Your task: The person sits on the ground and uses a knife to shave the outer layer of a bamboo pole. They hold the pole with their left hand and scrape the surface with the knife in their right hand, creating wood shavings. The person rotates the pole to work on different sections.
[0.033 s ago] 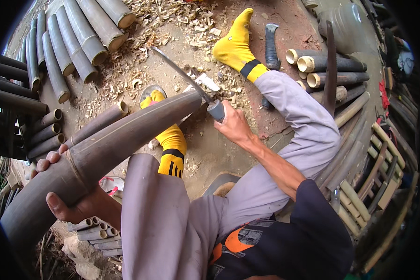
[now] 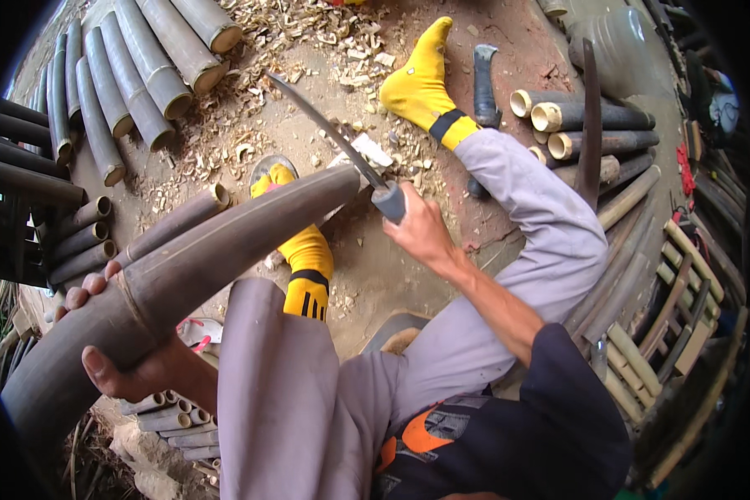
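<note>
My left hand (image 2: 133,367) is wrapped round a thick dark bamboo pole (image 2: 200,246), thumb on the near side and fingertips over the far side. The pole slants from the lower left up toward the middle, passing above my left knee. In my right hand (image 2: 422,229) is the grey handle of a long, narrow-bladed knife (image 2: 325,127). Its blade points up and to the left, crossing just beyond the pole's far end; I cannot tell whether the edge touches the bamboo. The cut face of that end is hidden.
Wood shavings (image 2: 258,108) cover the ground ahead. Cut bamboo lengths (image 2: 146,71) lie at upper left, and more bamboo tubes (image 2: 604,142) at right. A dark curved blade (image 2: 590,125) stands beside them. A dark-handled tool (image 2: 485,87) lies near my yellow-socked right foot (image 2: 421,83).
My right hand and the knife have shifted very slightly, the handle a little down and right, the tip a little up and left. The pole and left hand look the same.
</note>
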Demonstrator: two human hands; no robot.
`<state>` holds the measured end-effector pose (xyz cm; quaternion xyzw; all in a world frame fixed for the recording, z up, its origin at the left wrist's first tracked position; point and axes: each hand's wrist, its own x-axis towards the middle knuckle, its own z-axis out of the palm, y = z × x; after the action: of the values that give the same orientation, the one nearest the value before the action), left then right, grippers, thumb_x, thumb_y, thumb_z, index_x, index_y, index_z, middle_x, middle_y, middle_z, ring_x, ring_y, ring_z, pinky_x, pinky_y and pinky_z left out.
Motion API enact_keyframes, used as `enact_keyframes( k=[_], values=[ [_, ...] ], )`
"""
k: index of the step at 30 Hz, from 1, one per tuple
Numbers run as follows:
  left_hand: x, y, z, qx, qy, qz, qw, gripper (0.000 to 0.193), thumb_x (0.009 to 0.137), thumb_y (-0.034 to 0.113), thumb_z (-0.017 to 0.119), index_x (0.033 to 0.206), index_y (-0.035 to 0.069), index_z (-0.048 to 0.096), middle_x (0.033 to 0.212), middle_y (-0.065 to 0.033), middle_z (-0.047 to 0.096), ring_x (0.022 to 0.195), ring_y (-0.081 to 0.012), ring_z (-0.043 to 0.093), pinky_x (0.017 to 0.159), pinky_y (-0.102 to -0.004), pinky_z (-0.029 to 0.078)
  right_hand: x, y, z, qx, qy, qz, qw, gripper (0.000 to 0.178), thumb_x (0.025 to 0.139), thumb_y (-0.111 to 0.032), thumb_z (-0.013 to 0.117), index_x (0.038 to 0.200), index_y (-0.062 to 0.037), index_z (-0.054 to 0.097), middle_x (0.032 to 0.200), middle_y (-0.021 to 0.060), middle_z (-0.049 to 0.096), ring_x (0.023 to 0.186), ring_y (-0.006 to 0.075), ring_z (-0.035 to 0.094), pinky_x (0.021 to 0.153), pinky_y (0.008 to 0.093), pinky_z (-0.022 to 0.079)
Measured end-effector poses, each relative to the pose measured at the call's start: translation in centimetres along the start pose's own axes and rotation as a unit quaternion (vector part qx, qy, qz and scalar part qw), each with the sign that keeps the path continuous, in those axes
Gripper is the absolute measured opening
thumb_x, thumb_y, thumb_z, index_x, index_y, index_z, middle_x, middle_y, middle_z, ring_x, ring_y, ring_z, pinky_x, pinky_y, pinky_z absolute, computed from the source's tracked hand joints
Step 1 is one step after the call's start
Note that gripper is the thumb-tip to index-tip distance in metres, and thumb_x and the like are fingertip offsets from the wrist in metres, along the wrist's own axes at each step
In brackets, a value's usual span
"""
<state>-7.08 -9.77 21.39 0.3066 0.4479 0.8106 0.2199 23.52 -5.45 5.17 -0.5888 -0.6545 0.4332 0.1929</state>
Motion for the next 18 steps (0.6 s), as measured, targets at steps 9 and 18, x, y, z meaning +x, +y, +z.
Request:
enact_keyframes(
  k=[9, 18],
  values=[
    [-0.1, 0.1, 1.2, 0.037, 0.018, 0.000, 0.999, 0.064, 0.064, 0.033, 0.060, 0.118, 0.004, 0.043, 0.099, -0.0125, 0.050, 0.093, -0.0278, 0.052, 0.093, -0.0499, 0.038, 0.5, 4.6, 2.4, -0.072, -0.063, 0.059, 0.994, 0.030, 0.075, -0.002, 0.065, 0.101, 0.0015, 0.051, 0.080, 0.0203, 0.065, 0.067, 0.0289, 0.067, 0.056, 0.0351, 0.055],
    [0.8, 1.0, -2.0, -0.030, -0.152, 0.030, 0.987, 0.072, 0.063, 0.039, 0.062, 0.122, 0.004, 0.042, 0.100, -0.0119, 0.051, 0.093, -0.0270, 0.053, 0.089, -0.0493, 0.042, -0.3, -1.1, 0.4, 0.047, 0.082, -0.049, 0.994, 0.025, 0.075, -0.002, 0.067, 0.096, 0.0020, 0.053, 0.078, 0.0115, 0.065, 0.066, 0.0209, 0.066, 0.062, 0.0325, 0.055]
  ],
)
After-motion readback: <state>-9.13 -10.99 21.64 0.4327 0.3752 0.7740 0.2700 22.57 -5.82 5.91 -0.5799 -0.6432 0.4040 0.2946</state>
